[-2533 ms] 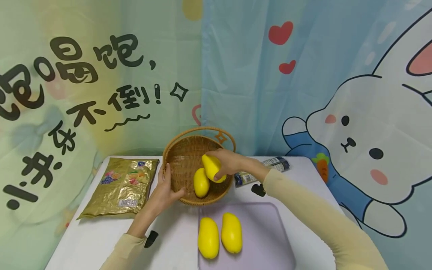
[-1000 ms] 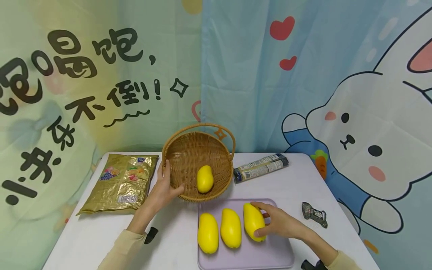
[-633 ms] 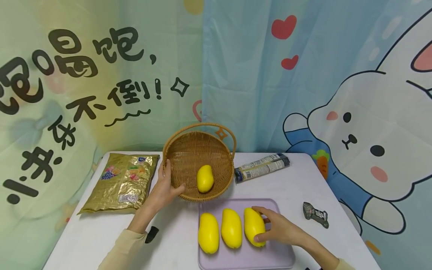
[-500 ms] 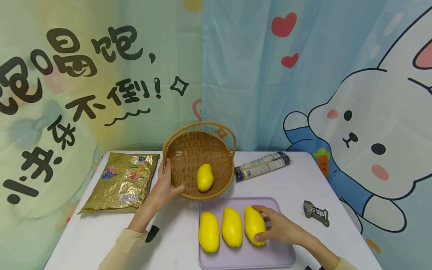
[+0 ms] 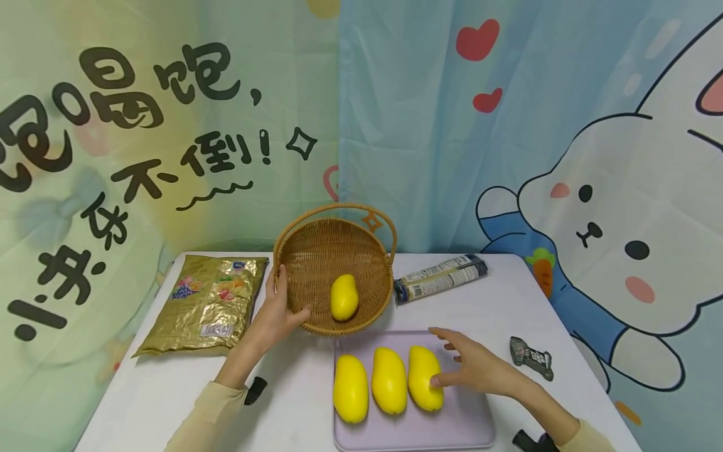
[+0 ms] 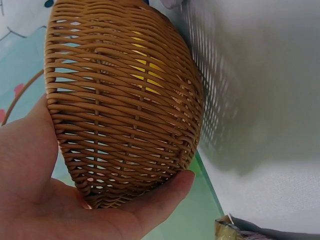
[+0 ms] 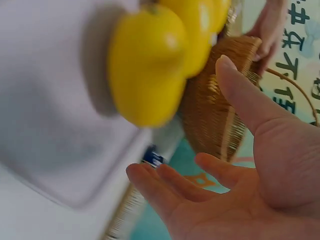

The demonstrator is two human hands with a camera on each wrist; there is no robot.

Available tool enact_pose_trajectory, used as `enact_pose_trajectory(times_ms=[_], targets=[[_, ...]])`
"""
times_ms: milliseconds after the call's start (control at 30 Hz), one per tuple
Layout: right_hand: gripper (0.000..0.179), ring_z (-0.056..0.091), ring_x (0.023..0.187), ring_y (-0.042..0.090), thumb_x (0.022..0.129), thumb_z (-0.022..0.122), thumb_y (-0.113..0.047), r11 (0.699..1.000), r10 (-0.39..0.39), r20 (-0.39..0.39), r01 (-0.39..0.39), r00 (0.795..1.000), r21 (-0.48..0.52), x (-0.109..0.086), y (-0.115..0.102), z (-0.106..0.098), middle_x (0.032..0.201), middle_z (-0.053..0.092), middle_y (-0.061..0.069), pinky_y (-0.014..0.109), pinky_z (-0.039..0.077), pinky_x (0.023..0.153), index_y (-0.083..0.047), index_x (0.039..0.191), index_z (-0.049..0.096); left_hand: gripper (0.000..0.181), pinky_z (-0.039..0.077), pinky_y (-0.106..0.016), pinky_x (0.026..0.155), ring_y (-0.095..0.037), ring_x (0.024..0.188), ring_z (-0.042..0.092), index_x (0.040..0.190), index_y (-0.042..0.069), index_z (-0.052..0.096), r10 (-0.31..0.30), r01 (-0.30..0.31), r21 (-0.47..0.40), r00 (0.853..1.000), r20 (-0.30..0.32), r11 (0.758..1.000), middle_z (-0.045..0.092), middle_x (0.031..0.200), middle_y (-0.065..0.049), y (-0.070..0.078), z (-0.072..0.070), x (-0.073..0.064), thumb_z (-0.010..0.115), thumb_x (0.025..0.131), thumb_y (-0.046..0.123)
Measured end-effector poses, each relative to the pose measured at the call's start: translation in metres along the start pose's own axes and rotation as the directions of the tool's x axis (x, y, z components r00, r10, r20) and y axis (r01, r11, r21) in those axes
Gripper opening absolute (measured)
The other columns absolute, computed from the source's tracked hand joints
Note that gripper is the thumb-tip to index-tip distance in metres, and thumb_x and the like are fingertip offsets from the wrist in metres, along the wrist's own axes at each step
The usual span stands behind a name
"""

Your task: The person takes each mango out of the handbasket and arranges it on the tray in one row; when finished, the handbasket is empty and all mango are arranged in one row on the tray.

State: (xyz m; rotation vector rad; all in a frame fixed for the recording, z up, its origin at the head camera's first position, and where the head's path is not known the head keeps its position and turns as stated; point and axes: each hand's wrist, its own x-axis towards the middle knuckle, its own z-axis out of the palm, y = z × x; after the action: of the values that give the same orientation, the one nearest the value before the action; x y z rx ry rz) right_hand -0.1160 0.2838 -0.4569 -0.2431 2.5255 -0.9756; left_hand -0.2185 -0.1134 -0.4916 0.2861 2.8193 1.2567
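With its fingers behind the rim and thumb in front, my left hand (image 5: 277,317) holds a brown wicker basket (image 5: 307,263) tilted toward me. One yellow mango (image 5: 344,297) lies inside; in the left wrist view its yellow shows through the weave (image 6: 125,110). Three mangoes stand in a row on a light purple tray (image 5: 465,414): a left one (image 5: 350,389), a middle one (image 5: 389,381) and a right one (image 5: 425,378). My right hand (image 5: 477,364) is spread beside the right mango, thumb overlapping its edge in the head view; in the right wrist view the fingers hold nothing.
A gold foil bag (image 5: 192,314) with fruit pictures lies on the white table's left side. Behind the tray, to the basket's right, lies a long dark-ended packet (image 5: 440,278). A small dark bone-shaped packet (image 5: 531,358) lies right of my right hand. A printed curtain (image 5: 395,125) hangs behind.
My right hand took a mango from the basket to the tray's right side, then let go and spread its fingers to the right. My left hand stays on the basket.
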Motion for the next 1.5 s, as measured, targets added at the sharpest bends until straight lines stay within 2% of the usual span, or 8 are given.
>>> enact_pose_trajectory(times_ms=[100,333,433,667,900,1067,1233,1500], targets=[[0.091,0.048,0.134,0.045,0.081,0.085,-0.04,0.998,-0.023,-0.042,0.02,0.999,-0.064,0.004,-0.016,-0.017,0.155,0.042,0.023,0.058,0.048,0.101,-0.012,0.155,0.04,0.11,0.048,-0.029,0.058,-0.024,0.071,0.063,0.162,0.004,-0.009,-0.003,0.003,-0.005,1.0,0.005,1.0,-0.012,0.167,-0.027,0.0,-0.001,0.0,0.072,0.092,0.03],[0.087,0.053,0.131,0.041,0.086,0.08,-0.043,0.956,-0.227,-0.057,0.211,0.972,-0.205,0.025,-0.06,-0.046,0.154,0.045,0.021,0.055,0.051,0.099,-0.009,0.155,0.039,0.11,0.048,-0.029,0.056,-0.022,0.068,0.062,0.162,0.004,-0.009,-0.009,0.01,-0.012,1.0,0.015,1.0,-0.014,0.167,-0.026,-0.001,-0.001,0.0,0.071,0.092,0.03],[0.088,0.051,0.134,0.037,0.087,0.079,-0.042,0.947,-0.257,-0.034,0.244,0.966,-0.211,0.041,-0.082,-0.052,0.156,0.043,0.017,0.055,0.049,0.102,-0.012,0.158,0.036,0.11,0.049,-0.028,0.059,-0.023,0.073,0.063,0.162,0.004,-0.009,-0.006,0.007,-0.022,1.0,0.017,1.0,-0.014,0.167,-0.026,0.0,-0.001,0.0,0.071,0.092,0.03],[0.088,0.043,0.142,0.036,0.089,0.078,-0.041,0.937,-0.306,0.03,0.307,0.952,-0.166,0.091,-0.127,-0.055,0.161,0.038,0.014,0.054,0.044,0.108,-0.015,0.159,0.032,0.11,0.048,-0.029,0.056,-0.022,0.067,0.062,0.162,0.004,-0.008,-0.001,0.001,-0.031,1.0,0.004,1.0,-0.015,0.168,-0.023,0.002,-0.001,0.0,0.072,0.091,0.029],[0.091,0.042,0.144,0.035,0.089,0.076,-0.043,0.938,-0.256,0.124,0.278,0.959,-0.209,0.139,-0.146,-0.044,0.163,0.035,0.013,0.053,0.04,0.112,-0.013,0.16,0.028,0.111,0.048,-0.029,0.056,-0.023,0.069,0.062,0.162,0.003,-0.008,0.002,-0.002,-0.026,1.0,0.002,1.0,-0.015,0.168,-0.023,0.004,0.001,-0.001,0.073,0.09,0.027],[0.092,0.037,0.148,0.034,0.088,0.077,-0.044,0.941,-0.21,0.139,0.239,0.968,-0.239,0.166,-0.152,-0.034,0.162,0.037,0.015,0.051,0.036,0.116,-0.01,0.16,0.03,0.11,0.049,-0.029,0.057,-0.025,0.071,0.062,0.162,0.002,-0.007,0.005,-0.005,-0.017,1.0,-0.009,1.0,-0.013,0.167,-0.024,0.003,0.001,0.0,0.073,0.09,0.026],[0.091,0.036,0.148,0.035,0.089,0.077,-0.039,0.95,-0.144,0.183,0.188,0.973,-0.248,0.185,-0.15,-0.02,0.163,0.035,0.017,0.051,0.034,0.117,-0.008,0.16,0.029,0.11,0.05,-0.028,0.06,-0.028,0.078,0.065,0.162,0.003,-0.007,0.004,-0.004,-0.013,1.0,-0.01,1.0,-0.012,0.167,-0.025,0.003,0.002,-0.001,0.073,0.09,0.026],[0.093,0.029,0.152,0.034,0.088,0.079,-0.032,0.954,-0.032,0.279,0.112,0.96,-0.277,0.203,-0.146,-0.004,0.166,0.029,0.016,0.048,0.028,0.122,-0.003,0.16,0.027,0.112,0.05,-0.029,0.06,-0.027,0.078,0.064,0.163,0.005,-0.007,-0.006,0.006,-0.015,1.0,-0.015,1.0,-0.011,0.168,-0.022,0.005,0.002,-0.002,0.074,0.089,0.027]])
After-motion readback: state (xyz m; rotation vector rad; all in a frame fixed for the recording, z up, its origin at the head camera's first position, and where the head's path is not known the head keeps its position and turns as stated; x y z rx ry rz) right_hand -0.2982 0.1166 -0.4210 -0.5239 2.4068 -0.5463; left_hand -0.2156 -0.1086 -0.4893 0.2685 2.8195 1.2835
